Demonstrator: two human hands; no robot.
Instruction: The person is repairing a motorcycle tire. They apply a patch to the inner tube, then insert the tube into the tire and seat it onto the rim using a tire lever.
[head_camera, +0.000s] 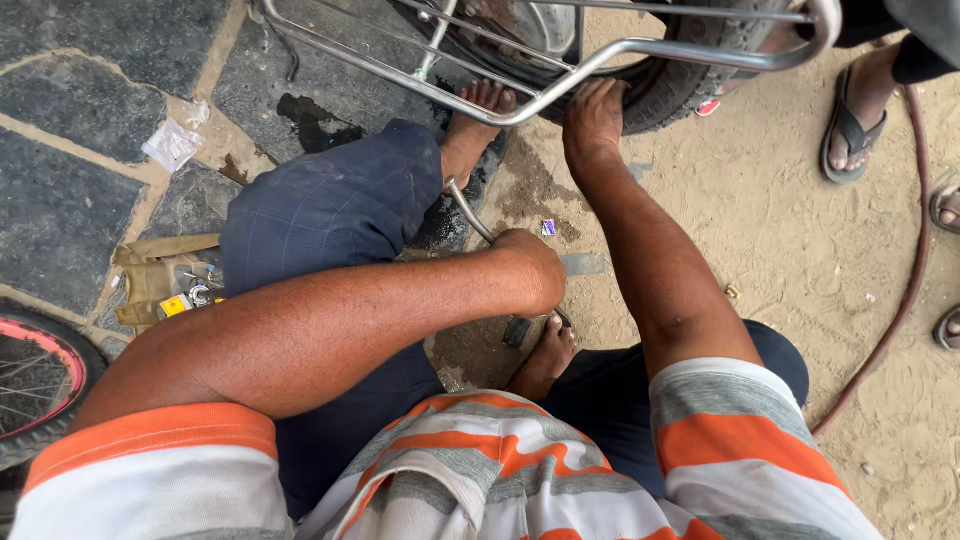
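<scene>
Sandy ground (800, 250), stone paving (70, 210), red hose (905, 300)

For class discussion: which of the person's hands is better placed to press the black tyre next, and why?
Probably the right hand: it already rests on the tyre. The left hand is lower, closed around a curved metal tool.

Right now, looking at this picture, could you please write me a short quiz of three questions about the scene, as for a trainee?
1. True or false: the right hand rests on the black tyre.
2. What does the left hand grip?
A. the red hose
B. a bent metal lever
C. a plastic wrapper
3. Fill the gap: the person's bare foot is braced beside the ____.

Key:
1. True.
2. B, the bent metal lever; the red hose lies apart on the sand, and the plastic wrapper on the stone paving.
3. Tyre.
</scene>
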